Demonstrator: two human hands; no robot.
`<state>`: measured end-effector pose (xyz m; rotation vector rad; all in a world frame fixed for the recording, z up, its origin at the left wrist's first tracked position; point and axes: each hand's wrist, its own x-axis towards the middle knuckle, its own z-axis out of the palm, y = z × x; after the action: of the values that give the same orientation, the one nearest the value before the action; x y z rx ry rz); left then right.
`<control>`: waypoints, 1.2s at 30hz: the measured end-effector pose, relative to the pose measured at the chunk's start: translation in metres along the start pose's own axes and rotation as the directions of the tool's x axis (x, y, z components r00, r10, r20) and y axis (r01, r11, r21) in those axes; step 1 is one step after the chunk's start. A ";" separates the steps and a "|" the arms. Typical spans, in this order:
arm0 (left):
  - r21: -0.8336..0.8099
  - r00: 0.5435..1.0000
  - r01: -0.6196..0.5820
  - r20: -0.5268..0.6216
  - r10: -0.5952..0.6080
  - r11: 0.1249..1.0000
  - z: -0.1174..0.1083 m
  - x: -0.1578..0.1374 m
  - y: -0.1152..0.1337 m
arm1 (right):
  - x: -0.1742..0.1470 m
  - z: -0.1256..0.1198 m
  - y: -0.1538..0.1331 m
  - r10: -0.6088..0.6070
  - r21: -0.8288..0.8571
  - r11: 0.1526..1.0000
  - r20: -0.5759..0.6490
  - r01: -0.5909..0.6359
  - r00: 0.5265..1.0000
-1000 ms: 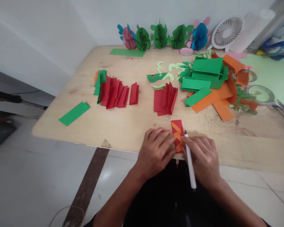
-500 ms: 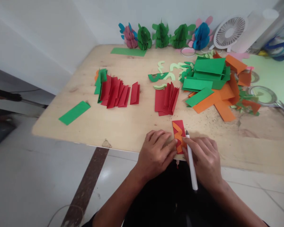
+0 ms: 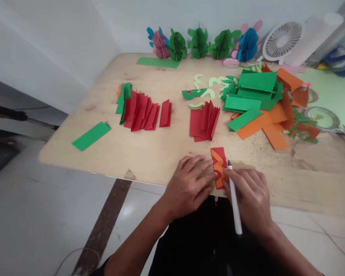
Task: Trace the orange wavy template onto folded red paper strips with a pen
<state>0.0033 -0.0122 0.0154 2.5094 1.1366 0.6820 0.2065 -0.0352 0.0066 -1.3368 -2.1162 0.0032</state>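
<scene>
Alignment unchanged: right hand (image 3: 251, 195), grip closed, holds white pen (image 3: 235, 207); left hand (image 3: 188, 184), loosely open, touches orange cutout (image 3: 218, 166) on red card (image 3: 221, 151).

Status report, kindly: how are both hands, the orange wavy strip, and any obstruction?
Left hand touching red card. Right hand holding white pen, tip off card. Orange wavy strip lying on card. Fingers partly covering it.
</scene>
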 end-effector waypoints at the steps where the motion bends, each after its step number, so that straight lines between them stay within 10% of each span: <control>1: 0.000 1.000 0.002 -0.001 -0.002 1.000 0.000 0.000 0.000 | 0.000 0.000 0.000 0.000 -0.002 1.000 0.003 0.000 1.000; 36: 0.072 0.998 -0.040 -0.035 0.043 0.997 0.007 -0.001 0.001 | 0.000 0.000 -0.001 0.019 -0.004 1.000 0.014 -0.019 1.000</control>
<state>0.0068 -0.0141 0.0098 2.5966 1.1433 0.7136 0.2053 -0.0355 0.0072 -1.3629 -2.1161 0.0159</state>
